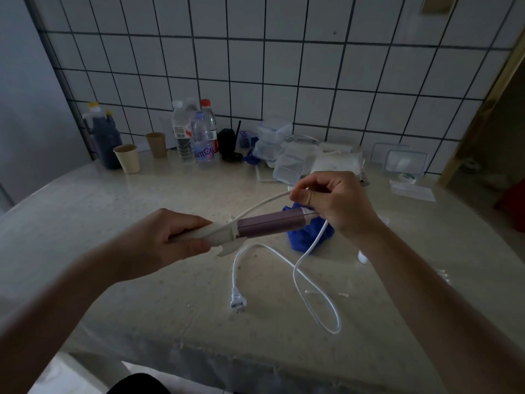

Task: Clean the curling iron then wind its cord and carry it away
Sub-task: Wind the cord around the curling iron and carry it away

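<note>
My left hand (173, 237) grips the white handle of the curling iron (270, 223), whose purple barrel points right, level above the table. My right hand (332, 203) pinches the white cord (309, 251) beside the barrel's tip. One strand runs taut from the handle up to those fingers. From there the cord drops and loops over the tabletop, ending in a plug (238, 304) lying flat near the front. A crumpled blue cloth (306, 237) rests on the table behind and under the barrel's tip.
Along the tiled wall stand two paper cups (127, 159), water bottles (203, 146), dark sauce bottles (105, 137) and several clear plastic boxes (289, 163). The pale table (142, 294) ends at a front edge close to me. A doorway opens at right.
</note>
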Available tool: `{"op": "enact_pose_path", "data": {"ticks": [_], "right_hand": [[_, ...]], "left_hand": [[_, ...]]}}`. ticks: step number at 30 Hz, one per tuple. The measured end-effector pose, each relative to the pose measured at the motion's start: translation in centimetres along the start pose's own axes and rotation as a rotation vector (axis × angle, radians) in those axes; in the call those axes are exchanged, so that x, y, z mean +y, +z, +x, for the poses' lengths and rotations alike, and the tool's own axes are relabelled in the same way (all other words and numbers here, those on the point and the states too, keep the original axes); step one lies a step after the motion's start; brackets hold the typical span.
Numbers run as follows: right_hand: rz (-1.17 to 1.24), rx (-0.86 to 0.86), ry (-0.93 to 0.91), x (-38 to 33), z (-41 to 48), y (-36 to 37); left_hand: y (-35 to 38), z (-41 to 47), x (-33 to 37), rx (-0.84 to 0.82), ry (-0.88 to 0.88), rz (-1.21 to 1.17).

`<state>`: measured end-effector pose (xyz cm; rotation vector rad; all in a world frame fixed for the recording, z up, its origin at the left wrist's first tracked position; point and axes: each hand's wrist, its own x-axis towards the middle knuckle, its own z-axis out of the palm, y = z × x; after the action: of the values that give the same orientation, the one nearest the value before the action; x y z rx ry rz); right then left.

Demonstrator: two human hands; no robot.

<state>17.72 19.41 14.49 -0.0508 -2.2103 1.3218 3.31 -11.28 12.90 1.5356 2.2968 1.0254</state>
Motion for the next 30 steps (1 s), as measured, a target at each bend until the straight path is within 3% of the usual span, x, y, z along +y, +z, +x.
{"op": "enact_pose_path", "data": {"ticks": [4,7,11,21,26,30], "right_hand": [[0.324,-0.128,0.257,1.9,0.2,0.6],[0.333,-0.19,0.33,2.6,-0.8,2.0],[0.018,-0.226,0.264,2.0,-3.4,6.0],[-0.145,-0.298,0.112,0.5,-4.4,8.1],[-0.181,-0.153,0.013,-0.2,-2.4,4.5],[-0.266,-0.203,-0.034,-0.6,-0.7,2.3]], "left_hand": [[-0.4,-0.1,0.9,0.013,0.064,-0.172],[-0.3,0.3,1.7,0.052,0.052,-0.217],[1.0,2.1,2.2,0.137,-0.012,-0.238],[5.1,6.2,2.3,0.216,-0.089,0.089],[3.9,5.7,1.7,0.07,-0.095,0.273],[2.7,4.2,1.4,-0.061,-0.073,0.339]]}}
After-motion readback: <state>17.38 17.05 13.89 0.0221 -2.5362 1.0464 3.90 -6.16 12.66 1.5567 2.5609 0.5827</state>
